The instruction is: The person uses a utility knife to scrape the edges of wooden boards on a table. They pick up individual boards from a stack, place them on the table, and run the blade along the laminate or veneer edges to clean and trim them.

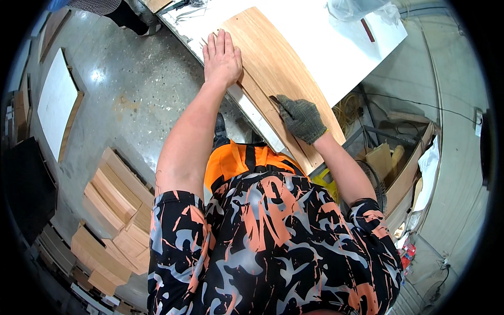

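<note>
A long wood-grain board (278,63) lies on a white-topped workbench (325,58), with a narrow strip (257,97) of the same grain along its near left edge. My bare left hand (222,62) lies flat across the strip and the board's left edge, fingers stretched out. Farther down the board, my right hand (303,119), in a grey-green knit glove, is closed on a small dark flat tool (273,99). The tool's tip points left, by the line between strip and board; the glove hides the rest, so its kind is unclear.
Clear plastic sheeting (362,8) and a dark red strip (367,30) lie on the bench's far side. Stacked wooden panels (118,194) and a white panel (60,105) are on the floor at left. Right of the bench stands a bin (404,184) of offcuts. Another person's leg (128,18) shows at upper left.
</note>
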Motion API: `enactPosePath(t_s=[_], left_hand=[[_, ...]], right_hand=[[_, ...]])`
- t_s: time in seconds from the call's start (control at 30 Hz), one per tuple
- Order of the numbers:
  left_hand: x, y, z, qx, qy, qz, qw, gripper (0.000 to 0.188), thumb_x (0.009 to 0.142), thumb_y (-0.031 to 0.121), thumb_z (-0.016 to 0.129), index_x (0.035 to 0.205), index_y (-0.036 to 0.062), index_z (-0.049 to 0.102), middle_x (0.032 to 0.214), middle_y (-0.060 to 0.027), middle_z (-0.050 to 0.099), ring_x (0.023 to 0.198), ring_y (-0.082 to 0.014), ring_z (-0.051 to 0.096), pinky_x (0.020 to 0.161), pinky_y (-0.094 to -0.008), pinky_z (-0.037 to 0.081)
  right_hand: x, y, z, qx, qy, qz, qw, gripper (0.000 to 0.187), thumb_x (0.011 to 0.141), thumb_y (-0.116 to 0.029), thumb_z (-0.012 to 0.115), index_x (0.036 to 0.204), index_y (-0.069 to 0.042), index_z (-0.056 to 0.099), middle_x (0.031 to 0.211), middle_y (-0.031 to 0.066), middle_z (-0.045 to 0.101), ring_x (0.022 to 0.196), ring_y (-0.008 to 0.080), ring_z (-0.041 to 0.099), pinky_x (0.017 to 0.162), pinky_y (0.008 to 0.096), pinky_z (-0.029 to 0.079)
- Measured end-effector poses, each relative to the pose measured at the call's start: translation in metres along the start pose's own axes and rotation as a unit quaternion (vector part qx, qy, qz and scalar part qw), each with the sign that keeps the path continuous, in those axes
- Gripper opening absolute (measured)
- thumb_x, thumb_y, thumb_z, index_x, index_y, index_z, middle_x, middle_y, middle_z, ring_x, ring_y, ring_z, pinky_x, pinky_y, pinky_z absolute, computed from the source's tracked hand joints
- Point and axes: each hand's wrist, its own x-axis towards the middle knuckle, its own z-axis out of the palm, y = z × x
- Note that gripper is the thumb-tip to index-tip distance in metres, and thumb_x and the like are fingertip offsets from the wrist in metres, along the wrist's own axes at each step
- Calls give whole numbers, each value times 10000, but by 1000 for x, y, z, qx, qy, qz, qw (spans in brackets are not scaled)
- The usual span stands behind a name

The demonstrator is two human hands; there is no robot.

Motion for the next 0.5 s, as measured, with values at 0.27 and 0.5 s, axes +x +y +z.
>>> enactPosePath(t_s=[0.27,0.5], left_hand=[[1,-1,4,-1,15,2,1000,631,1056,397,249,1578,45,208,1668,-111,123,1539,-338,57,1239,-484,67],[2,-4,5,-6,8,-1,1000,633,1057,398,243,1580,44,197,1671,-109,116,1540,-339,49,1240,-480,62]], right_hand=[[12,-9,-7,-57,-81,13,995,309,934,-194,556,1193,-54,649,684,179,666,630,348,656,577,463,519],[-22,-8,-7,-133,-119,10,984,364,858,-147,578,1203,-51,645,642,167,643,599,334,632,546,457,508]])
